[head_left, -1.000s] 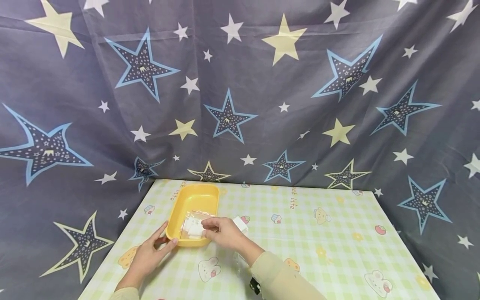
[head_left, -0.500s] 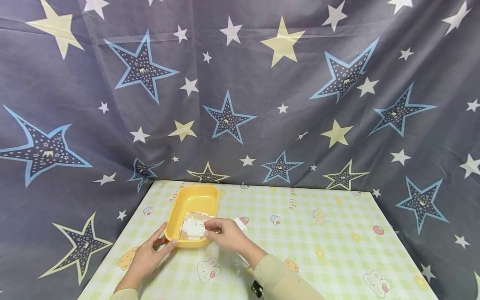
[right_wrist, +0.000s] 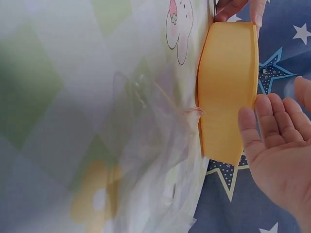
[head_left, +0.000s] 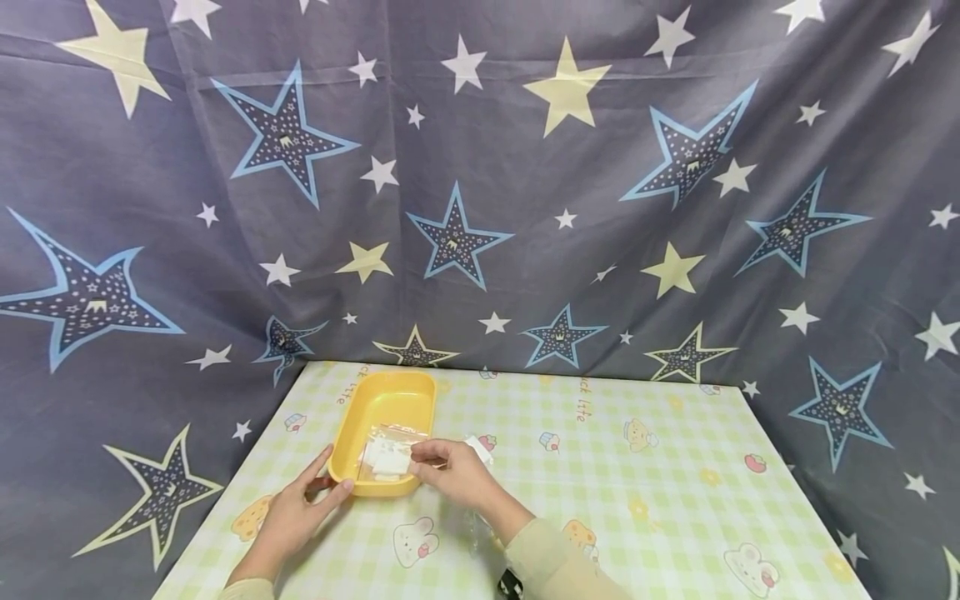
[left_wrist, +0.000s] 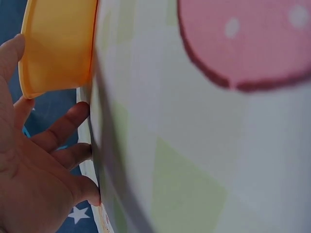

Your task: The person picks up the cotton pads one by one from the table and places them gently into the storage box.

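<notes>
One yellow tray near worktop's left edge, left hand gripping, one bag inside, right hand overlapping — if pinching, cannot tell, clear plastic nearby

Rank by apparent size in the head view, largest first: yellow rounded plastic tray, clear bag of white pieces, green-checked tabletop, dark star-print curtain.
1. Dark star-print curtain
2. Green-checked tabletop
3. Yellow plastic tray
4. Clear bag of white pieces
</notes>
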Motion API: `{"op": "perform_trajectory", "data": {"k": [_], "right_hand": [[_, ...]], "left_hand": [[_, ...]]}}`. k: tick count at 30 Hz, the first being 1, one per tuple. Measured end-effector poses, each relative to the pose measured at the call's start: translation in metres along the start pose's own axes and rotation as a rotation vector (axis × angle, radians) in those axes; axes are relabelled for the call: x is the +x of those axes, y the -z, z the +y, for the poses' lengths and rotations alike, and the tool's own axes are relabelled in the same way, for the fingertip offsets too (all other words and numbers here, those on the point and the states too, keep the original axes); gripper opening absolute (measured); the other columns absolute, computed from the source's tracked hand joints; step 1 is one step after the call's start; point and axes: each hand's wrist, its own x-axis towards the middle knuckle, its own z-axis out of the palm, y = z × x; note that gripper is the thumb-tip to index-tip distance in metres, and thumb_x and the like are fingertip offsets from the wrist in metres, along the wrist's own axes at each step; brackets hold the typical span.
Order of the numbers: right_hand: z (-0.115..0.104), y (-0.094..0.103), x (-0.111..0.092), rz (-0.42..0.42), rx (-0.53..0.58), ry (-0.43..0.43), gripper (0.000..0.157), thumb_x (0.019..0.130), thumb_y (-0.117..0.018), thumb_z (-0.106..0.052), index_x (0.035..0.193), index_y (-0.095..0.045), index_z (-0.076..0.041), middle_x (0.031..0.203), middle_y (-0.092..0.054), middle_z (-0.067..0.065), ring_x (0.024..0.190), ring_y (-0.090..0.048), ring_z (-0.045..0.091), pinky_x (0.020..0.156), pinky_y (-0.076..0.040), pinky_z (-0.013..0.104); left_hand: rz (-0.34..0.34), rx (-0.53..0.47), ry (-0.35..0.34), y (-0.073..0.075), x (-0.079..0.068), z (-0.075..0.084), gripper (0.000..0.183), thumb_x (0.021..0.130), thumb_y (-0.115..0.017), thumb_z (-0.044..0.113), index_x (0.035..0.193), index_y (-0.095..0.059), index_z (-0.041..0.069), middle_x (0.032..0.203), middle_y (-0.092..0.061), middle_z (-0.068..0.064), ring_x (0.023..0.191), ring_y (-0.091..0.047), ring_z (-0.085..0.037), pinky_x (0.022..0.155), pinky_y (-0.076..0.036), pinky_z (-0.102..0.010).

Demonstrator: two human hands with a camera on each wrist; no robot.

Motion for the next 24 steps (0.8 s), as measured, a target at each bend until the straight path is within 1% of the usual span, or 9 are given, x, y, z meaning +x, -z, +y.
{"op": "perform_trajectory", "data": {"k": [3, 8, 13, 18, 24], "right_hand": [[0.002, 0.0, -0.001, 0.004, 0.015, 0.006, 0.032, 0.103, -0.072, -0.019, 0.129, -0.074, -0.001, 0.124, -0.079, 0.007, 0.111, -0.074, 0.018, 0.096, -0.058, 0.022], [0.005, -0.001, -0.002, 0.01, 0.036, -0.003, 0.032, 0.103, -0.072, -0.019, 0.13, -0.074, -0.001, 0.125, -0.079, 0.007, 0.109, -0.074, 0.013, 0.093, -0.059, 0.02], [0.006, -0.001, -0.004, 0.013, 0.064, -0.02, 0.033, 0.103, -0.072, -0.019, 0.131, -0.074, -0.003, 0.126, -0.079, 0.007, 0.108, -0.074, 0.012, 0.09, -0.058, 0.017], [0.003, 0.001, -0.008, 0.02, 0.094, -0.027, 0.033, 0.103, -0.072, -0.018, 0.132, -0.073, -0.001, 0.127, -0.078, 0.011, 0.107, -0.074, 0.012, 0.089, -0.059, 0.019], [-0.002, 0.007, -0.014, 0.048, 0.125, -0.045, 0.031, 0.104, -0.072, -0.022, 0.132, -0.074, -0.01, 0.13, -0.077, 0.009, 0.111, -0.074, 0.015, 0.092, -0.059, 0.019]], "left_hand": [[0.0, 0.033, -0.018, 0.0, -0.001, 0.0, 0.093, 0.099, -0.064, 0.068, 0.172, -0.024, 0.029, 0.147, -0.067, -0.021, 0.149, -0.048, -0.052, 0.118, -0.039, -0.074], [0.006, 0.076, -0.045, -0.002, -0.001, 0.0, 0.088, 0.103, -0.057, 0.068, 0.173, -0.021, 0.03, 0.148, -0.067, -0.017, 0.151, -0.046, -0.051, 0.118, -0.04, -0.073], [0.013, 0.064, -0.043, -0.003, -0.001, 0.001, 0.085, 0.103, -0.058, 0.067, 0.172, -0.023, 0.031, 0.147, -0.068, -0.017, 0.151, -0.045, -0.051, 0.119, -0.037, -0.075], [0.014, 0.045, -0.04, -0.002, -0.002, 0.001, 0.086, 0.102, -0.061, 0.066, 0.172, -0.025, 0.03, 0.146, -0.069, -0.016, 0.152, -0.045, -0.05, 0.12, -0.036, -0.075], [0.015, 0.041, -0.03, -0.001, -0.004, 0.0, 0.087, 0.101, -0.061, 0.067, 0.172, -0.025, 0.031, 0.144, -0.07, -0.017, 0.15, -0.047, -0.05, 0.119, -0.036, -0.075]]}}
